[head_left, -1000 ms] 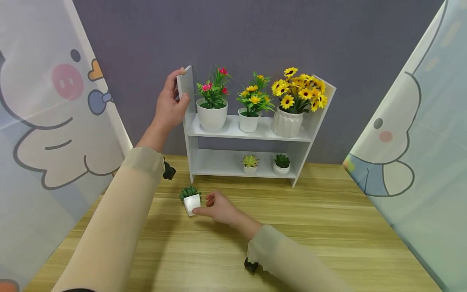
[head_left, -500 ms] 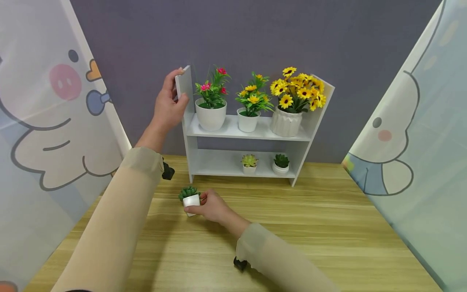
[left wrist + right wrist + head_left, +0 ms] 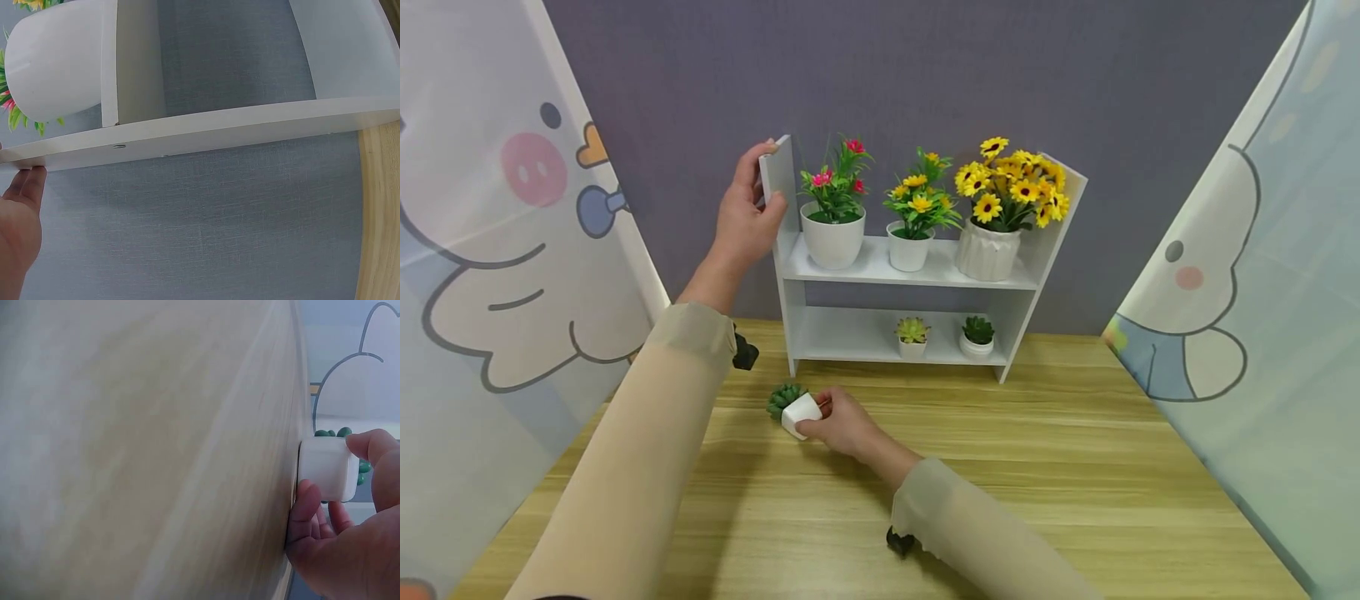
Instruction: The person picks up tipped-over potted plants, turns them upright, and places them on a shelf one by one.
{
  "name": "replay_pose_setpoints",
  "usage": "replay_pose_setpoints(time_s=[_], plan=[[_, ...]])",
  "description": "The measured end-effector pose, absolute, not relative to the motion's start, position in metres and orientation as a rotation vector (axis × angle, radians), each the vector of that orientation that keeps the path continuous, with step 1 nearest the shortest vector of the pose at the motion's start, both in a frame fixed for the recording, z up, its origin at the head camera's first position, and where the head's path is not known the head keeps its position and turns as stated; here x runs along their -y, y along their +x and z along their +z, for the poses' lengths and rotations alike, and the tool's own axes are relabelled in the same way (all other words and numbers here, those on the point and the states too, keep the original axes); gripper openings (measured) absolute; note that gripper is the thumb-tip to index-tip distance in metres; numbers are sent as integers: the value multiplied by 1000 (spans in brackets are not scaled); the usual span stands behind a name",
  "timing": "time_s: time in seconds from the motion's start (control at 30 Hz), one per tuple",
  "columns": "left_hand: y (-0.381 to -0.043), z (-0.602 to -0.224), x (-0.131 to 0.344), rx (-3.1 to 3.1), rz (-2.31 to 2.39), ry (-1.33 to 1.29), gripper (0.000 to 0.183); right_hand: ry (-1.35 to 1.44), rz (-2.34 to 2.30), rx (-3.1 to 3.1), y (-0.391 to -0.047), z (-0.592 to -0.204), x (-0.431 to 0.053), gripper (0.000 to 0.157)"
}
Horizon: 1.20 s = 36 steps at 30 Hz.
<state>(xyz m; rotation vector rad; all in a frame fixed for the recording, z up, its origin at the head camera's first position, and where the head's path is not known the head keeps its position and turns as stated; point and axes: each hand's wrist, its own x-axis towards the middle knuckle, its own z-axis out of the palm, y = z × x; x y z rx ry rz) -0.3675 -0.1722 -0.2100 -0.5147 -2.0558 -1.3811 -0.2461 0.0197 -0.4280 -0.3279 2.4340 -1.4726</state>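
Note:
My left hand [image 3: 749, 212] grips the upper edge of the left side panel of a white two-tier shelf [image 3: 910, 282]. In the left wrist view, fingertips of the left hand [image 3: 22, 219] touch that panel. On the table before the shelf, a potted green succulent [image 3: 801, 415] lies tipped, its leaves pointing left and its square white pot toward my right hand [image 3: 848, 425]. That hand pinches the pot between thumb and fingers. In the right wrist view the white pot [image 3: 326, 469] sits between them, close to the tabletop, with the leaves mostly hidden behind it.
On the upper tier stand a pink-flowered plant [image 3: 833, 236], a small yellow-flowered plant [image 3: 910, 247] and a fluted pot of sunflowers [image 3: 990, 253]. A pale-green succulent [image 3: 913, 336] and a dark-green succulent [image 3: 977, 336] stand below. Cartoon-printed curtains [image 3: 535, 325] flank the wooden table [image 3: 1075, 467].
My right hand has moved left to the succulent's pot and taken hold of it. The pot has turned, so its leaves point more to the left. The left hand stays on the shelf.

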Motion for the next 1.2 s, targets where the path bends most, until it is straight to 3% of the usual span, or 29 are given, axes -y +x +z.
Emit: replay_pose_setpoints(time_s=[0.33, 0.6, 0.93, 1.2], plan=[[-367, -209, 171, 2057, -1383, -516, 63, -402, -1477, -2412, -247, -427, -28, 52], [-366, -209, 171, 2064, -1395, -508, 64, -386, -1463, -2432, -250, -424, -27, 75], [-366, -211, 171, 2086, -1379, -511, 63, -459, -1457, -2486, -253, -427, -26, 57], [-365, -210, 171, 2086, -1388, -509, 63, -485, -1495, -2460, -253, -426, -32, 54]])
